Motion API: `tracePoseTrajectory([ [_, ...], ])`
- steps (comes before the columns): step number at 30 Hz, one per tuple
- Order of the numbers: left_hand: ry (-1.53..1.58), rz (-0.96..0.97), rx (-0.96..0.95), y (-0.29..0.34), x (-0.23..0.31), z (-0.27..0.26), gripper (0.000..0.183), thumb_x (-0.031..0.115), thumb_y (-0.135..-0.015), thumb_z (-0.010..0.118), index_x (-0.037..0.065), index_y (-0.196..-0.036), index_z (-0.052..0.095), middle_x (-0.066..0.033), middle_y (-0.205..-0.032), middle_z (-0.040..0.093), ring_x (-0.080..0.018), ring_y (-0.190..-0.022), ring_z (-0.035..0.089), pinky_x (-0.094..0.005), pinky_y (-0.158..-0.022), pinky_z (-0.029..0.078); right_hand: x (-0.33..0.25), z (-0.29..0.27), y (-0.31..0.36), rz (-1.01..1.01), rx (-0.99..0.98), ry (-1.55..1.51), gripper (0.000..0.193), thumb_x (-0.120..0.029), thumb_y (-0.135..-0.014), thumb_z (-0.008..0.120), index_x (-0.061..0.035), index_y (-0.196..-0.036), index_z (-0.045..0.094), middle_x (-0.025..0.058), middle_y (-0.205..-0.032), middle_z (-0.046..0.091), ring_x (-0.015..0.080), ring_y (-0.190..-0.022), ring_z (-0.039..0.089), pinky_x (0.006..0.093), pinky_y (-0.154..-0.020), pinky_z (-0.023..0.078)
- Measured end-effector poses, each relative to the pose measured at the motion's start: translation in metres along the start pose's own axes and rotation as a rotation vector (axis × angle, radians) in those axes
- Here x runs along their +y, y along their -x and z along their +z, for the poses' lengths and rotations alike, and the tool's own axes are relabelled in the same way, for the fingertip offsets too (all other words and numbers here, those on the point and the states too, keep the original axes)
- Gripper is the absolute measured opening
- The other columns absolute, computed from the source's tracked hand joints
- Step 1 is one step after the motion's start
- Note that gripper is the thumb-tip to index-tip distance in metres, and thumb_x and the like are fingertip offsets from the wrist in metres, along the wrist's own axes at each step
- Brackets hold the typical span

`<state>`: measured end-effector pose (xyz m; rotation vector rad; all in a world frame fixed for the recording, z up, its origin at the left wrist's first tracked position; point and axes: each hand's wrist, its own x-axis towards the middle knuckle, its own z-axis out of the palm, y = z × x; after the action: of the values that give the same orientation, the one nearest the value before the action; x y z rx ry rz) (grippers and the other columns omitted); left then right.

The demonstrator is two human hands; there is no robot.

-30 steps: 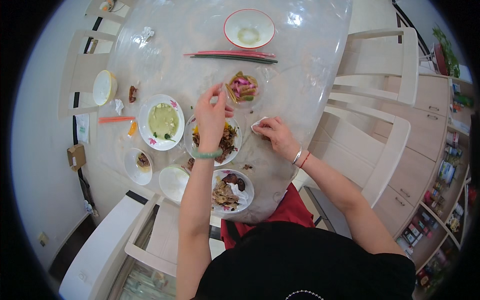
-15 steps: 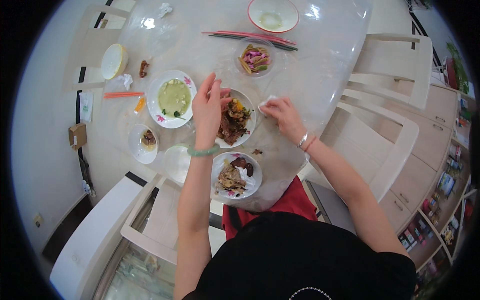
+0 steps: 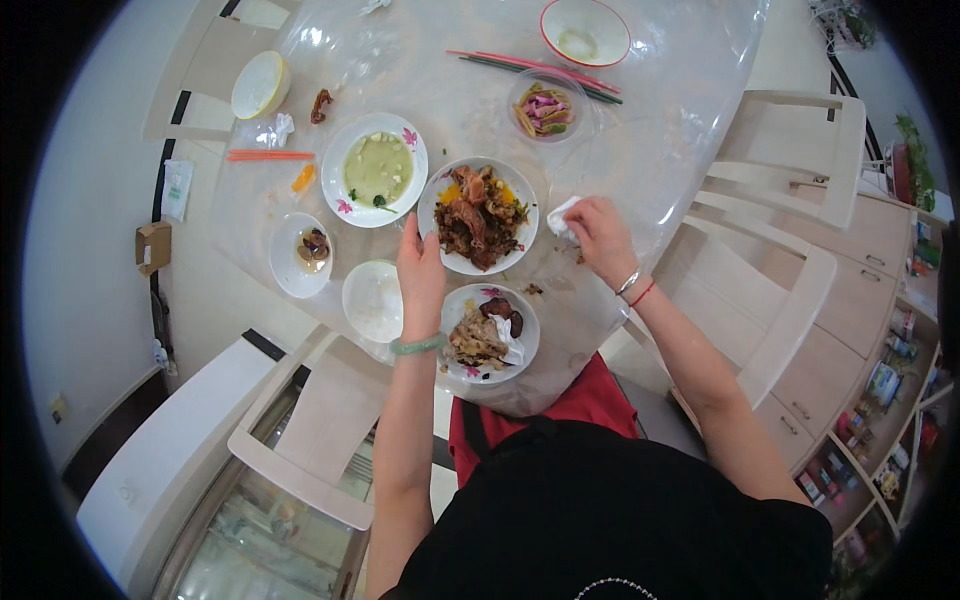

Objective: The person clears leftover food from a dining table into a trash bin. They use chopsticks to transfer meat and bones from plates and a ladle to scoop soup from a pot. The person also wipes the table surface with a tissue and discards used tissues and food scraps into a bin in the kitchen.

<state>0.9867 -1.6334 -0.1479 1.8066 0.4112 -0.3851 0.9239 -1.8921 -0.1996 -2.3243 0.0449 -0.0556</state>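
Observation:
My left hand (image 3: 421,270), a green bangle on its wrist, rests at the left rim of a white plate of dark meat pieces (image 3: 478,216), fingers touching the edge. My right hand (image 3: 600,236) presses a crumpled white tissue (image 3: 560,216) on the table just right of that plate. Close to me stands a plate of bones and scraps (image 3: 488,333).
A round table under clear plastic (image 3: 660,90) also carries a plate of pale green soup (image 3: 375,170), a small sauce dish (image 3: 302,255), an empty bowl (image 3: 373,300), a glass bowl of pickles (image 3: 546,106), chopsticks (image 3: 540,66), a red-rimmed bowl (image 3: 585,32). Wooden chairs (image 3: 800,200) stand at right and left.
My left hand has slid from over the meat plate down to its left rim. My right hand stays on the tissue. My view has shifted, so the dishes sit lower.

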Motion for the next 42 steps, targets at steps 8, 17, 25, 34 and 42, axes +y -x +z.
tracePoseTrajectory([
  [8,-0.121,0.065,-0.030,-0.022,-0.032,-0.005,0.050,0.013,-0.095,0.049,-0.009,-0.138,0.039,-0.0258,-0.129,0.051,-0.0302,-0.118,0.052,-0.0364,-0.099,0.040,-0.001,-0.022,-0.018,0.263,0.140,0.055,0.016,-0.017,-0.083,0.066,-0.0073,-0.095,0.064,0.0079,-0.093,0.063,0.0251,-0.084,0.060,0.0365,-0.073,0.049],
  [17,-0.175,0.060,-0.064,-0.027,-0.057,0.002,0.048,0.012,-0.093,0.052,-0.007,-0.136,0.043,-0.0266,-0.118,0.054,-0.0344,-0.096,0.057,-0.0416,-0.090,0.044,-0.005,-0.009,-0.031,0.319,0.106,0.058,0.014,-0.019,-0.085,0.066,-0.0071,-0.092,0.063,0.0088,-0.086,0.064,0.0264,-0.071,0.063,0.0352,-0.065,0.049],
  [25,-0.389,0.232,-0.095,-0.033,-0.040,0.010,0.035,0.007,-0.092,0.052,-0.005,-0.125,0.051,-0.0259,-0.106,0.062,-0.0404,-0.095,0.060,-0.0455,-0.077,0.049,-0.015,-0.009,-0.061,0.084,0.081,-0.004,0.009,-0.017,-0.085,0.067,-0.0097,-0.090,0.067,0.0053,-0.087,0.063,0.0228,-0.076,0.063,0.0342,-0.065,0.049],
  [34,-0.295,0.069,-0.120,-0.037,-0.022,0.009,0.031,0.012,-0.095,0.051,0.006,-0.125,0.057,-0.0175,-0.071,0.065,-0.0257,-0.047,0.060,-0.0377,-0.048,0.049,-0.009,0.003,-0.075,0.094,-0.010,-0.120,0.012,-0.020,-0.082,0.071,-0.0114,-0.090,0.070,0.0033,-0.082,0.058,0.0189,-0.071,0.058,0.0306,-0.065,0.046],
  [42,-0.377,-0.009,-0.176,-0.036,-0.010,0.005,0.035,0.015,-0.097,0.051,0.008,-0.132,0.053,-0.0117,-0.086,0.069,-0.0177,-0.055,0.064,-0.0298,-0.041,0.052,-0.002,0.009,-0.073,0.036,-0.007,-0.154,0.014,-0.017,-0.085,0.068,-0.0111,-0.097,0.070,0.0059,-0.083,0.059,0.0226,-0.073,0.060,0.0340,-0.064,0.046],
])
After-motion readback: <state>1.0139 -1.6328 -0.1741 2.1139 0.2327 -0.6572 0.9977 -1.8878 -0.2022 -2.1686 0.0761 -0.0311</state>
